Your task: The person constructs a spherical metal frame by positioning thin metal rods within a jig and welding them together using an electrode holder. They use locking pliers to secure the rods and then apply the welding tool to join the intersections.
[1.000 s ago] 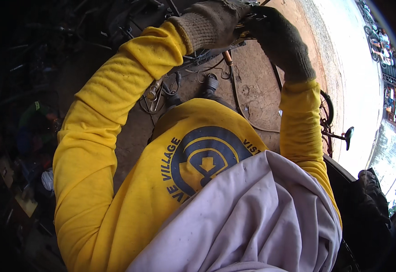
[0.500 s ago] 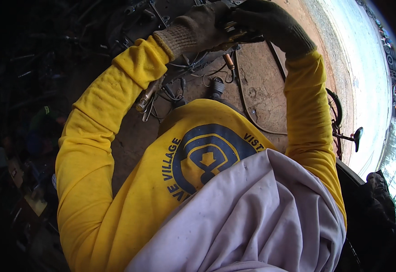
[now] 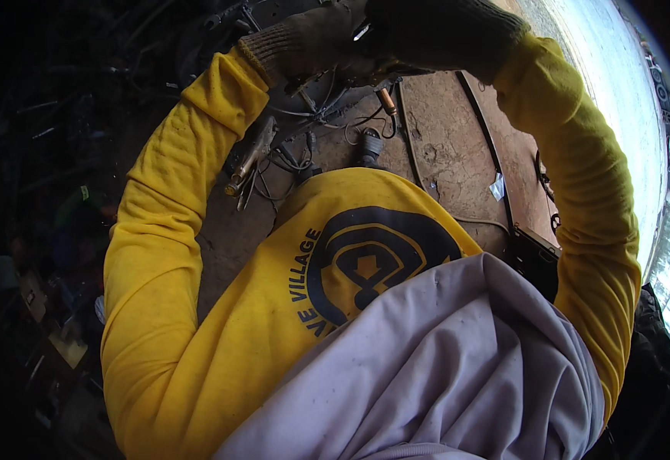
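Note:
Both hands wear dark knitted work gloves and meet at the top edge of the head view. My left hand (image 3: 312,38) is closed, its fingertips in deep shade. Against it, from the right, presses my right hand (image 3: 442,34), its fingers curled inward and mostly hidden. A small bright glint shows between the gloves, but the thing they hold is too dark to make out. Below them a copper-coloured cylindrical connector (image 3: 386,101) sits on a black cable. Near my left forearm lies a metal clamp with a brass-coloured end (image 3: 252,159), among thin cables.
Dark metal parts (image 3: 220,31) crowd the upper left. My shoe (image 3: 369,146) stands on the brown floor (image 3: 450,146), where a long cable (image 3: 409,138) runs. A pale scrap (image 3: 497,186) and a dark box (image 3: 534,249) are near my right arm. Bright ground lies outside, far right.
Both gloved hands have moved up toward the top edge and into deeper shade. My right arm has swung outward to the right, covering most of the bicycle; the pale scrap and dark box now show.

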Tool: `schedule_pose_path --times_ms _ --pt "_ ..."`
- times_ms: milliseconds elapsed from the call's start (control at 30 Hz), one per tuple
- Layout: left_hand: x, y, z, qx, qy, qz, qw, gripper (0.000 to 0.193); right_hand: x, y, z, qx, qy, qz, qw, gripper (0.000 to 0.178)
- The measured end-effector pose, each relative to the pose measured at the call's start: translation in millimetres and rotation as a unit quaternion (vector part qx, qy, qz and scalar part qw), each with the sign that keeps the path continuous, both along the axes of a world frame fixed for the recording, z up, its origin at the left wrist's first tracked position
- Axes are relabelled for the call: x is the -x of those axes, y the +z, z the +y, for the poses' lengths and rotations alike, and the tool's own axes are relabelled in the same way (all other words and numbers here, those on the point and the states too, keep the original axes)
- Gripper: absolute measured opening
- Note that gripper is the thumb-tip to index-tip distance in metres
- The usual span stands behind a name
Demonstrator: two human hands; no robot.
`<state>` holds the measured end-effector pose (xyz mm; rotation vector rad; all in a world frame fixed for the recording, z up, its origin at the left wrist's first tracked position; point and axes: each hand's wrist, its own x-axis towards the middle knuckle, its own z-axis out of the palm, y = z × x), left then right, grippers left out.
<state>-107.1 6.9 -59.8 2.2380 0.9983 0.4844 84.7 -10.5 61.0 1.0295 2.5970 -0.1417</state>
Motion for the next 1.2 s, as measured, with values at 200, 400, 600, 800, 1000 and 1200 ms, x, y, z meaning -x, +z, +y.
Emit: schedule_pose_path --times_ms 200,400,600,800,1000,1200 --pt "13 -1 -13 0.015 -0.044 -0.19 0.981 0.058 6 24 -32 0.003 -0.023 0.084 0.996 0.029" --pt "23 -11 -48 -0.052 -0.094 -0.406 0.908 0.067 0 6 -48 0.003 0.114 0.508 0.854 0.041" --pt "-3 39 -83 -0.226 0.024 -0.383 0.895 0.066 -69 -77 -65 -0.017 -0.156 0.701 0.695 0.041" --pt "74 -4 -55 -0.061 -0.119 -0.303 0.944 0.043 -54 -109 -105 0.08 -0.287 0.601 0.742 0.049" --pt "61 44 -49 0.274 -0.291 -0.56 0.725 0.066 -53 -133 -114 0.046 -0.303 0.69 0.656 0.051" --pt "80 139 -50 0.009 -0.194 -0.414 0.889 0.056 -47 -134 -123 0.13 -0.309 0.698 0.633 0.052"
